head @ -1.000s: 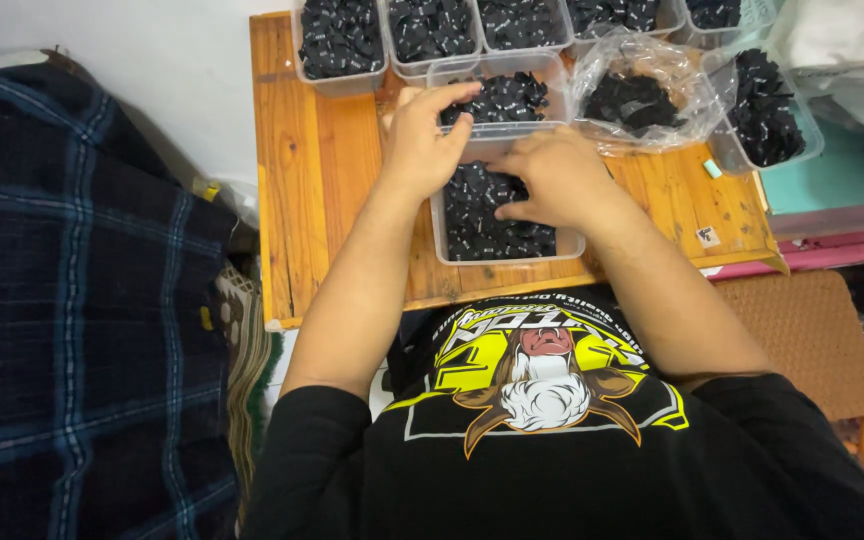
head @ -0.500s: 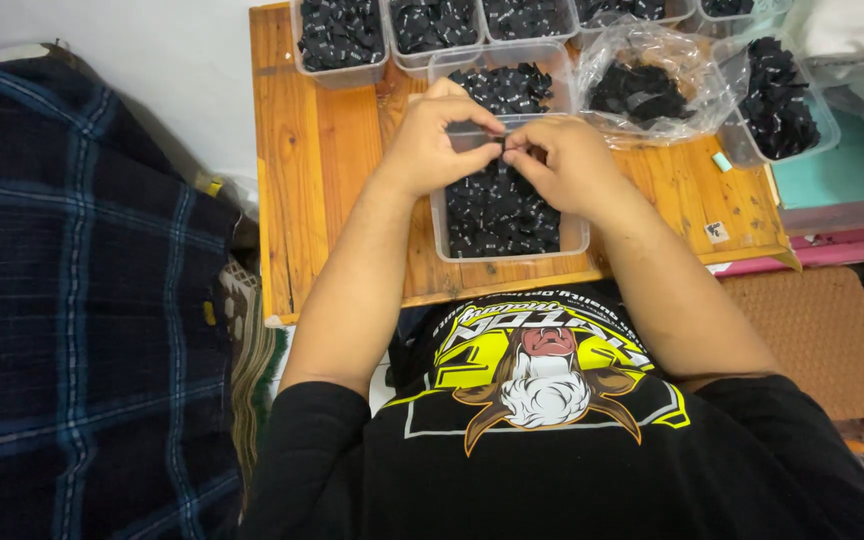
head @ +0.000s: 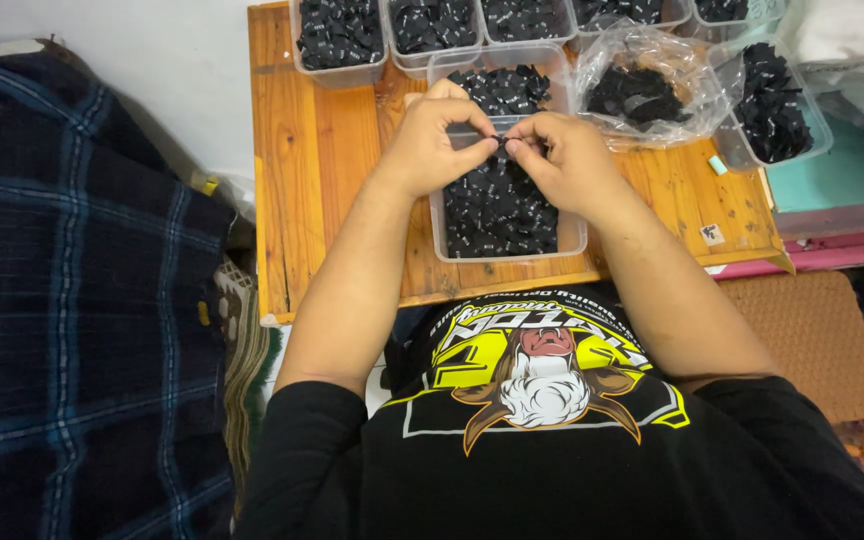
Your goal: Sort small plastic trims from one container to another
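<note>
Left hand (head: 430, 140): pinching one small black piece (head: 501, 146) w/ thumb + forefinger, narrow grip, hovering over the near tub.
Right hand (head: 564, 158): pinching the same piece from the other side, fingertips nearly meeting the left's; tight, narrow grip.
Piece: being held between both hands, above the far end of the near clear tub (head: 508, 248), not touching the pile below.
Near tub: sitting at the near edge of the wooden table (head: 322, 170), about mid-width, full of black pieces w/ small white marks.
Second tub (head: 500, 85): sitting just behind the near one, touching or almost; also filled w/ black pieces.
Back row: three clear tubs (head: 340, 40) lining the far edge, more cut off at the far right corner.
Bag (head: 642, 90): clear plastic, lying open-ish right of the second tub, black pieces inside.
Right-side tub (head: 772, 100): sitting tilted at the right edge, partly off the table, over a teal box (head: 832, 175).
Risk, drop: piece is tiny, so a slip prob. means it's falling back into the pile and getting lost among lookalikes.
Risk, near tub: forearms are resting close by; a nudge could be pushing it off the near edge.
Risk, right tub: overhanging, so likely tipping if bumped.
Risk, mixing: tubs look alike, so sorting into the wrong one seems easy.
</note>
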